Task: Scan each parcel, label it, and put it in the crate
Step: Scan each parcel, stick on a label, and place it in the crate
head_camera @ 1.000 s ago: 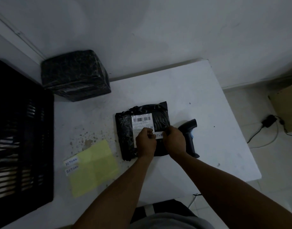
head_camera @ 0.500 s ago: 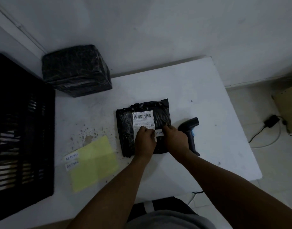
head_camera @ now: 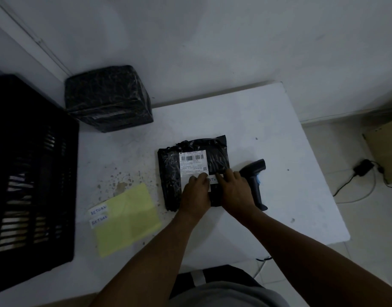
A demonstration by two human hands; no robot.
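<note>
Black poly-wrapped parcel (head_camera: 191, 173) lies flat near the middle of the white table (head_camera: 268, 120), long axis running toward the wall, its barcode shipping label (head_camera: 193, 161) face up with the barcode at the far end. Left hand (head_camera: 196, 193) and right hand (head_camera: 235, 189) rest on the parcel's near half, fingers laid fairly flat and pressing a white handwritten sticker (head_camera: 212, 179) just below that label. Barcode scanner (head_camera: 256, 180) lies just right of the parcel beside the right hand; yellow sheet (head_camera: 126, 220) with two "RETURN" stickers (head_camera: 98, 214) sits left, black crate (head_camera: 29, 173) at far left, second wrapped parcel (head_camera: 108, 97) at the back by the wall.
</note>
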